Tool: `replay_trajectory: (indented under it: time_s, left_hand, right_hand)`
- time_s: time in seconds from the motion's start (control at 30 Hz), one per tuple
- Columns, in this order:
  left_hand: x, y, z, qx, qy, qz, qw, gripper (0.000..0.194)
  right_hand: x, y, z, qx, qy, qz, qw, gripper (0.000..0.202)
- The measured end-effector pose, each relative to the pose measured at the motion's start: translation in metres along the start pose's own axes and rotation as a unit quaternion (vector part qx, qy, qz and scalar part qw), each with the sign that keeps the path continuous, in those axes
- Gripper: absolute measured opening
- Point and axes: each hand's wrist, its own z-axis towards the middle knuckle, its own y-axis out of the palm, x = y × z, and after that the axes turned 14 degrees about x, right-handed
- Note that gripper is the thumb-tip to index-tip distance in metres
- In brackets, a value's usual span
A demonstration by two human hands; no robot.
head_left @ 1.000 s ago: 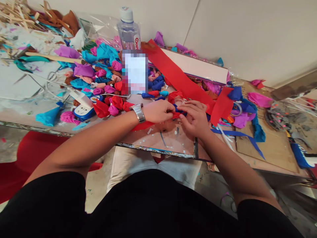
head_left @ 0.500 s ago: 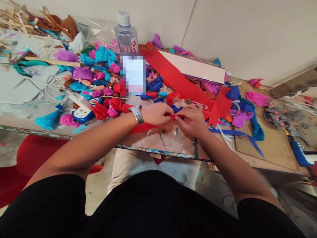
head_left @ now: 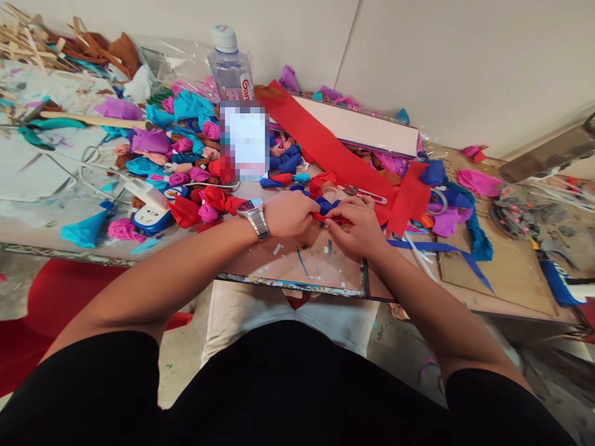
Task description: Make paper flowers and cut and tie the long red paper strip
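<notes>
My left hand (head_left: 290, 214), with a metal-banded watch (head_left: 255, 218) on its wrist, pinches a narrow strip of red crepe paper (head_left: 320, 217). Facing it, my right hand (head_left: 354, 224) grips the same strip between thumb and fingers. Part of the strip is hidden behind the fingers. Just beyond them lie blue crepe paper pieces (head_left: 325, 204), a roll of clear tape (head_left: 331, 191) and a tool with a white-and-red handle (head_left: 367, 194). A long red crepe band (head_left: 320, 133) runs diagonally across the table behind my hands.
Crumpled paper flowers (head_left: 193, 105) crowd the left, around a power strip (head_left: 153, 217). A water bottle (head_left: 231, 68) stands behind a blurred phone-like screen (head_left: 245, 139). Green-handled pliers (head_left: 35, 136) lie far left. On the right are cardboard (head_left: 502, 272) and a blue ribbon (head_left: 458, 253).
The red strip's tail below my left wrist has shifted away from the near table edge. My hands stay close together, with slightly more of the strip showing between them.
</notes>
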Motion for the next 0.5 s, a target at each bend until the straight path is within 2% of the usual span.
replay_trajectory:
  time_s: [0.13,0.5]
  left_hand:
    - [-0.002,0.001,0.001,0.003,0.003,0.001,1.000,0.033]
    - [0.006,-0.013,0.001,0.018,-0.063,0.066,0.996,0.036]
  right_hand:
    - [0.000,0.000,0.000,0.013,0.012,-0.007,1.000,0.016]
    - [0.006,0.002,0.003,0.089,0.049,0.017,0.995,0.012]
